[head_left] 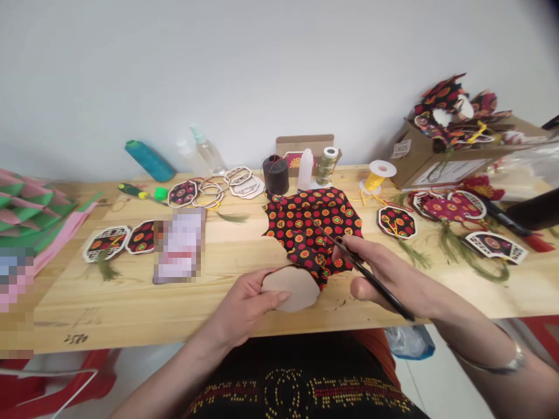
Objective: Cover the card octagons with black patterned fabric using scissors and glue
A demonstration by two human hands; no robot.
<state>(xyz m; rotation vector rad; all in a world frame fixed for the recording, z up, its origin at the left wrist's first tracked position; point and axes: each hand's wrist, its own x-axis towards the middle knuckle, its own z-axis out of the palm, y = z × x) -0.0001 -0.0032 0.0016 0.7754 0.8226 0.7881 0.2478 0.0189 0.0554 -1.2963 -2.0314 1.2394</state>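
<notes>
My left hand (248,302) pinches a beige scalloped board (292,289) between thumb and fingers near the table's front edge. Red-and-black patterned fabric (305,224) with a jagged edge lies just beyond it, meeting the board's upper right side; whether they are joined I cannot tell. My right hand (384,273) is closed around a slim black tool with a thin pointed tip (367,273). The tip points up and left over the fabric. The tool's exact kind is unclear.
Finished tasselled ornaments (398,222) lie on both sides. A black thread spool (276,174), a white bottle (305,170), a small jar (329,166) and a yellow ribbon spool (379,174) stand behind. Farther right is a cardboard box (454,163) of fabric pieces.
</notes>
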